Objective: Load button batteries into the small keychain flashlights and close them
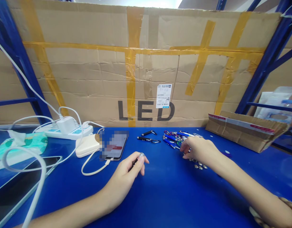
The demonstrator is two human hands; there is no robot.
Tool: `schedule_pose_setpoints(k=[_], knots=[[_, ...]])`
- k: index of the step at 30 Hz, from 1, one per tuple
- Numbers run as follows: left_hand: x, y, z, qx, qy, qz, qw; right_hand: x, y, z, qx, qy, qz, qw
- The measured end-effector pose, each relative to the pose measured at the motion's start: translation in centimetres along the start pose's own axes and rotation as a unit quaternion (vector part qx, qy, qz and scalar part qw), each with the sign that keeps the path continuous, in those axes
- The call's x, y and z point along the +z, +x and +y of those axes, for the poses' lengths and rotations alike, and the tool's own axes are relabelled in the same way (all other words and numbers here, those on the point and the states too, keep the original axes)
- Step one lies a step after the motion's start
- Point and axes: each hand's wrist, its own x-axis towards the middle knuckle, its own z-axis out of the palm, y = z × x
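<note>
While the left hand (124, 180) pinches a small black torch (138, 157), the right hand (199, 149) hangs half open at a heap of keychains (173, 137).
Left to right: blurred phone (114, 145) just beside the left hand, its thumb and fingers closed on the torch; two black carabiner torches (148, 138) lying beyond; right fingertips at the heap's edge, apparently holding nothing, silver caps (197, 165) just below.

Blue workbench (174, 199), carabiner flashlights (148, 138), smartphone (116, 146), power strip (87, 130)

One left hand (123, 182), one right hand (199, 148), two loose black flashlights (146, 138), one smartphone (116, 145), one power strip (83, 131).
</note>
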Motion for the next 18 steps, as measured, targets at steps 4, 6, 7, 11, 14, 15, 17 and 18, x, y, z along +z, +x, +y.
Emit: schedule_pose_setpoints(k=[4, 6, 7, 11, 14, 15, 17, 18], knots=[[0.0, 0.0, 0.0, -0.003, -0.001, 0.000, 1.000, 0.8, 0.2, 0.0, -0.025, 0.026, 0.037, 0.999], [0.0, 0.1, 0.0, -0.002, -0.002, 0.001, 1.000, 1.2, 0.3, -0.1, -0.037, 0.040, 0.053, 0.997], [0.1, 0.1, -0.1, -0.002, -0.002, 0.001, 1.000, 1.3, 0.3, -0.2, -0.042, 0.045, 0.057, 0.997], [0.1, 0.2, 0.0, -0.001, -0.004, 0.001, 1.000, 1.3, 0.1, -0.7, -0.047, 0.065, 0.024, 0.996], [0.1, 0.1, 0.0, -0.002, -0.004, 0.000, 1.000, 1.3, 0.0, -1.1, -0.065, 0.078, 0.017, 0.995], [0.0, 0.1, 0.0, -0.002, -0.004, 0.000, 1.000, 1.3, 0.0, -1.2, -0.071, 0.078, 0.019, 0.994], [0.0, 0.1, 0.0, -0.002, -0.004, 0.002, 1.000, 1.4, 0.0, -1.3, -0.079, 0.081, 0.029, 0.993], [0.0, 0.1, 0.0, 0.000, -0.003, 0.003, 1.000, 1.5, 0.1, -1.3, -0.085, 0.086, 0.040, 0.992]])
